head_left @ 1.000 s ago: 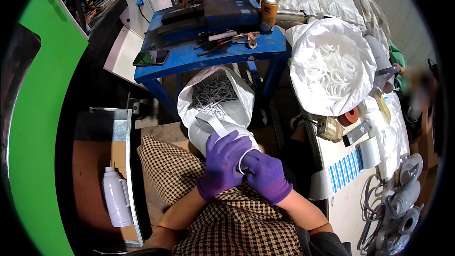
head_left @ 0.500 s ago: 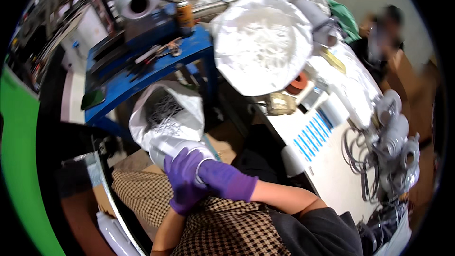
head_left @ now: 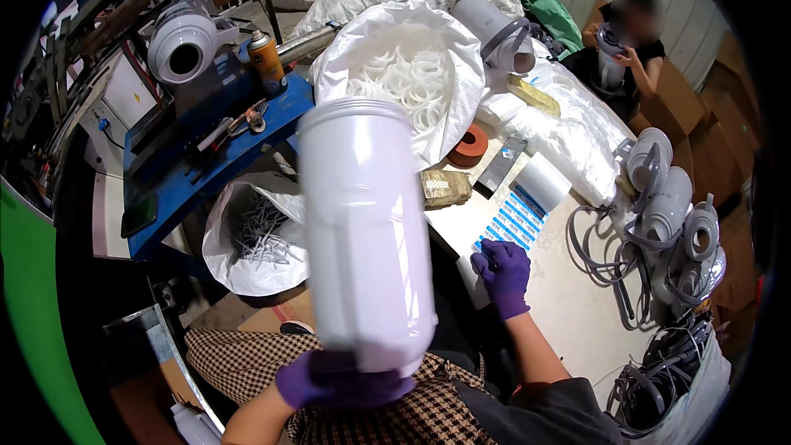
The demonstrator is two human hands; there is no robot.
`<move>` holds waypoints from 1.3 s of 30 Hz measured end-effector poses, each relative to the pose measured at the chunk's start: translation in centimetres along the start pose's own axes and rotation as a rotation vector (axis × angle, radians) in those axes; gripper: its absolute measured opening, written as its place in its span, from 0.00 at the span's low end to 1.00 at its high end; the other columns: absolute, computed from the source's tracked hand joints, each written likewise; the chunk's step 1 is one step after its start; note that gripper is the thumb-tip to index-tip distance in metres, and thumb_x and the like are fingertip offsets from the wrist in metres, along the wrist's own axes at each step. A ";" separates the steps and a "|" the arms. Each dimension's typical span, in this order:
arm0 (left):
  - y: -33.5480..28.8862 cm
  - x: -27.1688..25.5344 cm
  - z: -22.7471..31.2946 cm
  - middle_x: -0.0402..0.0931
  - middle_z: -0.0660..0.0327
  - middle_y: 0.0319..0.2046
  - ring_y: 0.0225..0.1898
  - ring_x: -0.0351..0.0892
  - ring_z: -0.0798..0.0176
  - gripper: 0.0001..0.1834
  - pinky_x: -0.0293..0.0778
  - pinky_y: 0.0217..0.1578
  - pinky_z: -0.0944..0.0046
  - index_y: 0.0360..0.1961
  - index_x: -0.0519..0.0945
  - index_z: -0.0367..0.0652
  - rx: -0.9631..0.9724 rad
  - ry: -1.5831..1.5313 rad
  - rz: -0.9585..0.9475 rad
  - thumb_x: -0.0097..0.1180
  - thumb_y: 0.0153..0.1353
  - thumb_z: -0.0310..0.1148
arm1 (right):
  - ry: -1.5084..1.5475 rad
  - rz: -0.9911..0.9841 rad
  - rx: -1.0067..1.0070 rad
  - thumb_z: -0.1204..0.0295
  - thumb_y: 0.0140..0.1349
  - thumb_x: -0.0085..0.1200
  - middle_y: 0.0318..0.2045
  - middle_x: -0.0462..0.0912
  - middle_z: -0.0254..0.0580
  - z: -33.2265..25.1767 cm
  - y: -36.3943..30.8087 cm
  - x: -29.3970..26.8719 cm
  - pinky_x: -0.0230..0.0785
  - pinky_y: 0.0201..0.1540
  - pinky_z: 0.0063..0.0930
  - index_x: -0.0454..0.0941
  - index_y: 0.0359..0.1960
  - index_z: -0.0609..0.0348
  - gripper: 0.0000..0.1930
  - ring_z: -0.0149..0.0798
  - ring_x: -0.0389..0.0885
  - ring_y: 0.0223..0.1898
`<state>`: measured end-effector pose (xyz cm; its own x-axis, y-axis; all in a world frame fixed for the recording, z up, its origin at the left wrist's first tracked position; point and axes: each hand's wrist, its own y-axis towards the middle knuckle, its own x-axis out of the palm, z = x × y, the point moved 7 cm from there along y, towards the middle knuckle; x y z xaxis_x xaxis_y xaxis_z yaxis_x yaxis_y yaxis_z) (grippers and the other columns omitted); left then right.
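Note:
A large pale grey plastic housing, roughly cylindrical with a threaded rim on top, stands upright in front of me. My left hand, in a purple glove, grips it from below; the housing hides part of the fingers. On the white table at the right, my purple-gloved right hand has its fingers bent in a pinch at the near edge of a sheet of blue-and-white labels. The labels unroll from a white roll.
Behind the housing sits a white sack of clear rings; at left, a bag of grey strips. A blue bench carries tools and a spray can. Grey housings line the table's right side. Another person holds a similar part.
The housing has risen from low by the bag of strips to upright before me. My right hand has left it and moved right to the labels; my left hand now supports its base.

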<state>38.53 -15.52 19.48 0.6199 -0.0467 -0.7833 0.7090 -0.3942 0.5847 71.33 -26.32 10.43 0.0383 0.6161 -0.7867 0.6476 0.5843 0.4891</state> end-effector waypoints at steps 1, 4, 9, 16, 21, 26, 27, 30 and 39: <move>1.7 1.0 0.1 0.65 0.64 0.70 0.70 0.66 0.61 0.25 0.66 0.71 0.53 0.69 0.70 0.55 0.102 0.119 -0.052 0.50 0.72 0.35 | -0.003 0.054 0.058 0.64 0.53 0.72 0.34 0.86 0.40 0.6 -0.1 0.1 0.75 0.44 0.39 0.89 0.38 0.50 0.12 0.45 0.83 0.38; 2.7 5.7 0.2 0.64 0.64 0.73 0.71 0.67 0.65 0.25 0.66 0.70 0.62 0.71 0.66 0.50 0.326 0.148 -0.181 0.44 0.74 0.32 | 0.079 -0.054 0.221 0.62 0.51 0.73 0.36 0.85 0.36 1.6 0.6 0.8 0.72 0.45 0.39 0.88 0.38 0.47 0.13 0.44 0.81 0.40; 0.1 9.8 0.9 0.57 0.63 0.76 0.72 0.67 0.65 0.29 0.70 0.66 0.66 0.71 0.64 0.48 0.240 -0.261 -0.279 0.49 0.68 0.23 | 0.147 -0.205 0.366 0.64 0.47 0.72 0.32 0.85 0.39 2.1 2.3 0.9 0.74 0.46 0.37 0.88 0.33 0.49 0.11 0.43 0.82 0.40; -0.3 11.0 1.2 0.65 0.65 0.72 0.68 0.70 0.66 0.26 0.69 0.67 0.63 0.68 0.70 0.52 0.570 0.330 -0.165 0.50 0.68 0.27 | 0.294 0.134 -0.058 0.71 0.51 0.68 0.34 0.82 0.40 -1.3 1.4 -2.8 0.73 0.48 0.38 0.86 0.31 0.54 0.07 0.44 0.81 0.42; -1.8 11.1 0.9 0.66 0.66 0.71 0.67 0.70 0.67 0.28 0.68 0.68 0.64 0.69 0.67 0.53 0.473 0.152 -0.216 0.50 0.67 0.26 | 0.541 0.020 -0.302 0.75 0.59 0.62 0.34 0.81 0.38 -8.6 11.3 -7.6 0.70 0.47 0.36 0.84 0.35 0.60 0.04 0.43 0.77 0.42; -3.3 12.8 1.4 0.54 0.57 0.77 0.76 0.58 0.67 0.34 0.58 0.75 0.65 0.76 0.51 0.37 0.602 0.464 -0.207 0.45 0.70 0.19 | 0.689 -0.305 -0.134 0.66 0.63 0.63 0.30 0.79 0.41 -10.8 17.5 -4.4 0.70 0.45 0.35 0.86 0.33 0.61 0.10 0.42 0.77 0.40; -3.9 13.5 1.7 0.54 0.57 0.77 0.76 0.58 0.67 0.34 0.58 0.75 0.65 0.76 0.51 0.37 0.680 0.699 -0.172 0.45 0.71 0.19 | 0.672 -0.373 -0.117 0.65 0.63 0.63 0.29 0.79 0.42 -11.0 17.6 -3.5 0.70 0.45 0.35 0.86 0.33 0.61 0.11 0.42 0.77 0.40; -3.9 13.5 1.7 0.60 0.65 0.75 0.70 0.66 0.68 0.33 0.67 0.69 0.63 0.71 0.62 0.50 0.499 0.217 -0.222 0.51 0.66 0.24 | 0.681 -0.372 -0.132 0.64 0.63 0.63 0.28 0.78 0.42 -11.4 17.9 -2.5 0.69 0.44 0.35 0.86 0.31 0.62 0.12 0.41 0.76 0.40; -1.5 3.6 -5.2 0.57 0.60 0.76 0.71 0.64 0.57 0.39 0.61 0.70 0.50 0.73 0.66 0.69 -0.277 -0.110 -0.039 0.65 0.61 0.34 | 0.861 -0.518 0.030 0.55 0.57 0.72 0.41 0.86 0.42 -9.0 21.5 3.2 0.75 0.50 0.30 0.81 0.52 0.62 0.28 0.34 0.84 0.44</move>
<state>41.40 -10.36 16.90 0.5610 -0.1418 -0.8156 0.8056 -0.1329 0.5773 78.51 -7.08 21.83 -0.8093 0.4691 -0.3534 0.4481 0.8822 0.1450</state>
